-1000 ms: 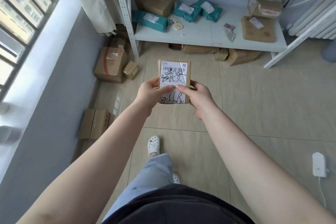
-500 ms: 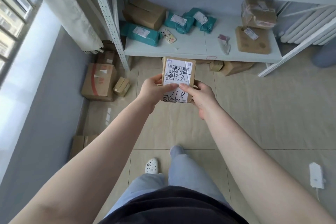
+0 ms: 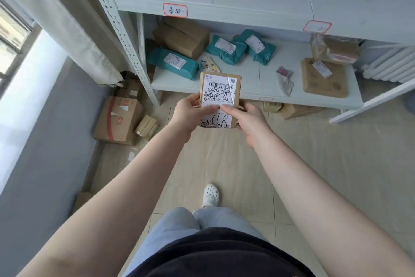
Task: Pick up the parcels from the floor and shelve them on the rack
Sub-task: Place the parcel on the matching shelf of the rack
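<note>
Both bare arms extended forward, forearms converging. Left hand (image 3: 188,112) grips parcel (image 3: 219,99) at its left edge, thumb across label. Right hand (image 3: 250,119) clasps right edge, thumb on label, thumbs nearly touching.

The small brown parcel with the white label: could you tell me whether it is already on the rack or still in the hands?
In the hands: the small brown parcel is gripped by the left hand and right hand, in front of the lower shelf.

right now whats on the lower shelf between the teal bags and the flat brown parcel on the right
In the head view, a small crumpled clear packet lies between the teal bags and the flat brown parcel; otherwise bare lower shelf.
</note>
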A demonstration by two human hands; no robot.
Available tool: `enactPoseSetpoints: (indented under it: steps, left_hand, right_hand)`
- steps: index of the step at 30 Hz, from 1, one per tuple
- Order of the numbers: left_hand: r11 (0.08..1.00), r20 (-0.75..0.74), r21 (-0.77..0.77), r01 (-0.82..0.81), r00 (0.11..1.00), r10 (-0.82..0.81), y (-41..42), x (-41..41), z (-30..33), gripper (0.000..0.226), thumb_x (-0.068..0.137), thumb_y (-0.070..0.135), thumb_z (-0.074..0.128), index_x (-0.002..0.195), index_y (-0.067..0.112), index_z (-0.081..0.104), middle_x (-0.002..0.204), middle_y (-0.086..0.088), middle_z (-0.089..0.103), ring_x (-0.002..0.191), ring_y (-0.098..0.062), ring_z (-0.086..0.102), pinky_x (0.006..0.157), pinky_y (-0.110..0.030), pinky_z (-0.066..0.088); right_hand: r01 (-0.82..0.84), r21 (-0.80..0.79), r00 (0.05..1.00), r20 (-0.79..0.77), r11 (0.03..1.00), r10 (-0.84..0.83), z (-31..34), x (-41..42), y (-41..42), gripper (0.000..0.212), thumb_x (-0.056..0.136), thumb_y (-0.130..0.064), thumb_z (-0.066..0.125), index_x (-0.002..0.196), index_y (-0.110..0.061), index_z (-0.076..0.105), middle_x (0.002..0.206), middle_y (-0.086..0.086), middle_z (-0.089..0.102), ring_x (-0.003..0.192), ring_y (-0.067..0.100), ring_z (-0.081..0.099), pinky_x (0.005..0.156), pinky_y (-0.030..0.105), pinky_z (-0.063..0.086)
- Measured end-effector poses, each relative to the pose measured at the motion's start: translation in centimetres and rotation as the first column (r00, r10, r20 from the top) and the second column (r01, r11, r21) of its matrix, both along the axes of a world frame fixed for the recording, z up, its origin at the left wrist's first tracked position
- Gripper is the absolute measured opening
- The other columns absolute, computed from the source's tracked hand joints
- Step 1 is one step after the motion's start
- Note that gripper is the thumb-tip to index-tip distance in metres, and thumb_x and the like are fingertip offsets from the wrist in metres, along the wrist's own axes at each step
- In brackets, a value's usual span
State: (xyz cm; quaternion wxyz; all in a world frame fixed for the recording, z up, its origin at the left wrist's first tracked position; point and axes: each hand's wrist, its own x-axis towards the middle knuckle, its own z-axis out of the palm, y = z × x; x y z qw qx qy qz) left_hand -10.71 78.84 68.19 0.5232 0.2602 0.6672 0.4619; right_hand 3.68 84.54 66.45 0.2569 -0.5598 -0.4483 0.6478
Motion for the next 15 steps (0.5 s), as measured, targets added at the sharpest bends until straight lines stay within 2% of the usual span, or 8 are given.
enactPoseSetpoints:
  steps: [2,5,7,9,13,15]
  left_hand:
    - [1.000,-0.005,0.022,-0.022,1.000,0.022,1.7,-0.2,0.4,0.035,0.081,0.009,0.076,0.115,0.013,0.068,0.089,0.009,0.072,0.064,0.007,0.069,0.057,-0.009,0.051]
    - [0.997,-0.025,0.058,-0.055,0.998,0.057,4.1,-1.0,1.2,0.033,0.080,0.011,0.077,0.112,0.018,0.069,0.096,0.006,0.075,0.083,-0.008,0.072,0.070,-0.019,0.057]
    - [0.995,-0.051,0.073,-0.071,0.996,0.075,5.8,-1.8,1.7,0.037,0.079,0.014,0.078,0.115,0.018,0.069,0.104,0.001,0.075,0.093,-0.016,0.072,0.081,-0.028,0.057]
    - [0.994,-0.085,0.086,-0.069,0.993,0.077,7.4,-2.5,2.2,0.041,0.079,0.017,0.078,0.118,0.020,0.069,0.108,0.001,0.075,0.096,-0.018,0.071,0.084,-0.031,0.057]
    - [0.991,-0.105,0.134,-0.031,0.993,0.045,10.5,-3.6,3.1,0.030,0.081,0.018,0.076,0.109,0.026,0.068,0.103,0.005,0.075,0.087,-0.009,0.071,0.078,-0.021,0.057]
    - [0.985,-0.103,0.170,-0.011,0.994,0.029,12.3,-4.4,3.6,0.030,0.081,0.017,0.076,0.109,0.026,0.068,0.099,0.007,0.074,0.081,-0.004,0.069,0.076,-0.017,0.057]
  right_hand:
    - [-0.029,0.013,1.000,0.004,0.999,0.029,0.7,-0.4,2.2,0.044,0.078,-0.018,0.076,0.120,-0.013,0.065,0.109,0.004,0.074,0.094,0.018,0.071,0.078,0.027,0.053]
    - [-0.055,0.036,0.998,-0.017,0.998,0.056,2.0,-1.4,4.9,0.045,0.079,-0.019,0.075,0.122,-0.014,0.064,0.107,0.002,0.074,0.086,0.013,0.071,0.065,0.019,0.049]
    - [-0.058,0.055,0.997,-0.040,0.997,0.060,2.5,-2.3,6.4,0.043,0.080,-0.018,0.075,0.121,-0.013,0.064,0.104,0.001,0.075,0.085,0.012,0.071,0.068,0.020,0.050]
    - [-0.052,0.068,0.997,-0.058,0.996,0.056,2.7,-3.0,8.0,0.040,0.080,-0.019,0.075,0.119,-0.014,0.065,0.103,0.001,0.075,0.087,0.013,0.072,0.074,0.025,0.052]
    - [-0.023,0.104,0.998,-0.056,0.994,0.028,3.5,-4.1,11.0,0.039,0.079,-0.023,0.076,0.117,-0.018,0.067,0.106,0.000,0.075,0.094,0.016,0.071,0.075,0.026,0.049]
    - [0.002,0.119,0.998,-0.069,0.993,0.007,4.0,-4.8,12.6,0.036,0.078,-0.023,0.076,0.113,-0.020,0.068,0.105,-0.002,0.076,0.096,0.015,0.071,0.081,0.029,0.051]
